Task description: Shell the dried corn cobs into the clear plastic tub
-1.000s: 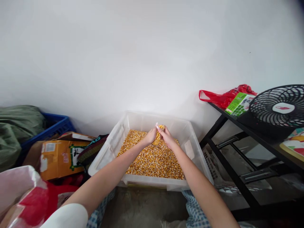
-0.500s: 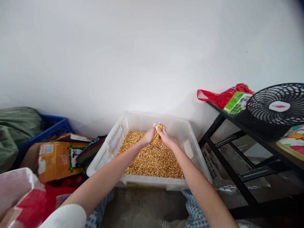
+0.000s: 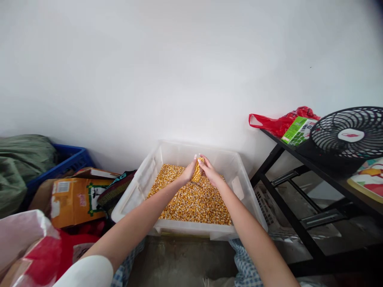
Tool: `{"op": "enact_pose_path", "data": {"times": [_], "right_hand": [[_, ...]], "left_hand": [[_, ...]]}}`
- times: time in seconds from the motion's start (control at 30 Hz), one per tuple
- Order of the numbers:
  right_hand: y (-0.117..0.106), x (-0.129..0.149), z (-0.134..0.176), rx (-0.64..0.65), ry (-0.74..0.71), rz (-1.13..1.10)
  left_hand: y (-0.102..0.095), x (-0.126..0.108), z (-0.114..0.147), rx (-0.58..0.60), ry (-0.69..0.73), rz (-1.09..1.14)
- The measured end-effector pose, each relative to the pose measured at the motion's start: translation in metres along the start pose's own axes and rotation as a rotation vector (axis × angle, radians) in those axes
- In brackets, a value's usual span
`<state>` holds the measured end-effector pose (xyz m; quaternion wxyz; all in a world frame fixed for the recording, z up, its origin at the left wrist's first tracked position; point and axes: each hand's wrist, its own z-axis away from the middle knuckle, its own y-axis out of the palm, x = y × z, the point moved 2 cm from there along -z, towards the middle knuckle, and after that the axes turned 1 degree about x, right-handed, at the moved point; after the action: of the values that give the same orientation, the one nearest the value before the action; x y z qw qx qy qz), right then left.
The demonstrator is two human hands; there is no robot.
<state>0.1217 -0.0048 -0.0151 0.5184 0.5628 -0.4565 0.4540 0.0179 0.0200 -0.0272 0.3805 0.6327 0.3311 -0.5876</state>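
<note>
A yellow corn cob (image 3: 196, 172) with kernels on it stands roughly upright between my two hands. My left hand (image 3: 188, 171) wraps its left side, and my right hand (image 3: 208, 169) grips it from the right, with fingers around its upper part. Both hands are above a large translucent plastic bin (image 3: 191, 227). Loose corn kernels (image 3: 194, 205) cover the bottom of the bin in a heap. A thin dark piece shows just under the cob; what it is I cannot tell.
At the right, a black table (image 3: 287, 148) bears a fan (image 3: 350, 134), a green box (image 3: 299, 129) and a red plastic bag (image 3: 278, 123). To the left are an orange carton (image 3: 74, 203), a blue crate (image 3: 73, 159) and a red-and-white sack (image 3: 44, 251). A white wall stands close behind the bin.
My right hand's fingers have shifted slightly on the cob, which stays between both hands. The view has turned a little, so the things at the left sit slightly further right.
</note>
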Motion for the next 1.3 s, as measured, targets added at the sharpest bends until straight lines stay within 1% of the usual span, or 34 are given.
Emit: {"op": "enact_pose_path", "data": {"times": [0.1,0.2,0.27,0.33,0.4,0.43,0.5,0.57,0.63,0.73,0.83,0.9,0.97,1.1,1.2,1.3], "right_hand": [[-0.012,0.007,-0.006,-0.137,-0.047,-0.075],[-0.024,0.009,-0.012,-0.222,-0.033,-0.163],[-0.026,0.006,-0.014,-0.244,0.015,-0.217],[-0.024,-0.001,-0.015,-0.31,0.054,-0.284],[-0.022,-0.007,-0.014,-0.414,0.065,-0.346],[-0.022,-0.01,-0.014,-0.459,0.066,-0.37],[-0.024,-0.012,-0.012,-0.526,0.049,-0.405],[-0.027,-0.012,-0.011,-0.571,0.015,-0.431],[-0.027,-0.011,-0.01,-0.585,-0.025,-0.44],[-0.022,-0.008,-0.01,-0.559,-0.068,-0.373],[-0.018,-0.002,-0.008,-0.606,-0.131,-0.293],[-0.017,0.003,-0.007,-0.661,-0.172,-0.274],[-0.015,0.008,-0.005,-0.691,-0.222,-0.232],[-0.009,0.015,-0.002,-0.657,-0.319,-0.051],[-0.007,0.016,0.0,-0.649,-0.377,0.046],[-0.011,0.014,-0.002,-0.675,-0.394,0.067]], "left_hand": [[0.003,-0.008,0.006,0.05,0.005,0.054],[0.004,-0.018,0.012,0.082,0.117,-0.109],[0.004,-0.021,0.014,0.052,0.19,-0.312],[0.004,-0.02,0.016,-0.048,0.186,-0.606],[0.007,-0.017,0.018,-0.168,0.173,-0.93],[0.009,-0.017,0.02,-0.204,0.185,-1.072],[0.016,-0.015,0.022,-0.216,0.229,-1.265],[0.023,-0.013,0.024,-0.185,0.231,-1.334],[0.027,-0.011,0.024,-0.174,0.17,-1.322],[0.031,-0.008,0.025,-0.203,0.102,-1.31],[0.037,-0.007,0.027,-0.189,0.131,-1.267],[0.04,-0.006,0.028,-0.158,0.143,-1.177],[0.041,-0.006,0.029,-0.156,0.14,-1.09],[0.038,-0.004,0.03,-0.185,0.159,-0.965],[0.033,0.0,0.028,-0.143,0.168,-0.827],[0.029,0.002,0.023,-0.082,0.169,-0.722]]}}
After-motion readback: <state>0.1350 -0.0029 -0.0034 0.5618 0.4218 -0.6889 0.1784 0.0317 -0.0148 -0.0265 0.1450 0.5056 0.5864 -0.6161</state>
